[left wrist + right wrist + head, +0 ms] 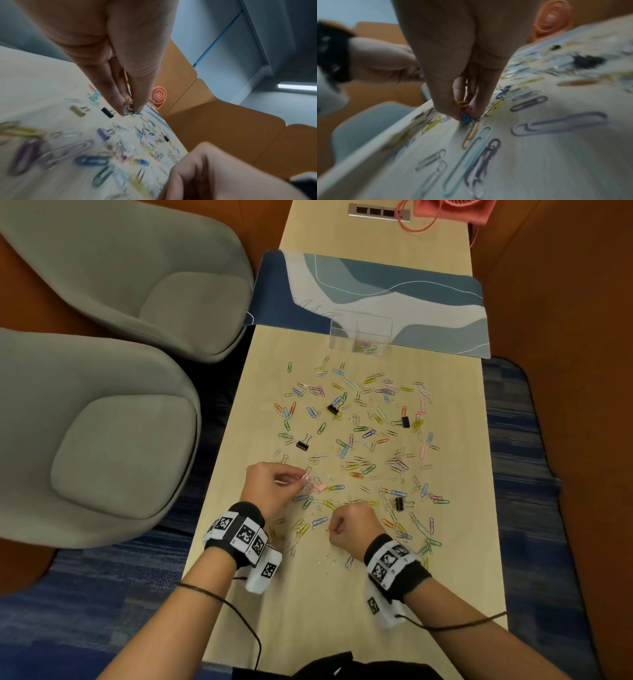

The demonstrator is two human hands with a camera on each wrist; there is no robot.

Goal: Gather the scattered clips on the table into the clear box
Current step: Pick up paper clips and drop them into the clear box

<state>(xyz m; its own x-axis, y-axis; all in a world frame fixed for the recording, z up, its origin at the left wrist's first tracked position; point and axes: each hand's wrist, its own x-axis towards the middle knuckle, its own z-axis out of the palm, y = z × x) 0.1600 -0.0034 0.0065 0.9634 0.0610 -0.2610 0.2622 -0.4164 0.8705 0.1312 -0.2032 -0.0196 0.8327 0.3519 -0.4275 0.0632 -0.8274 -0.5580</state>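
Coloured paper clips (359, 433) and several black binder clips (303, 444) lie scattered over the pale wooden table (455, 412). The clear box (360, 334) stands at the far edge of the scatter with a few clips in its bottom. My left hand (274, 484) hovers at the near left of the scatter and pinches a small bunch of clips (129, 108) at its fingertips. My right hand (349, 527) is curled near the table's front and pinches a few clips (465, 112) against the tabletop.
A blue patterned mat (394, 292) lies beyond the box. An orange fan (452, 210) and its cord sit at the far end. Two grey armchairs (102, 412) stand left of the table. A pink binder clip (320, 488) lies just right of my left hand.
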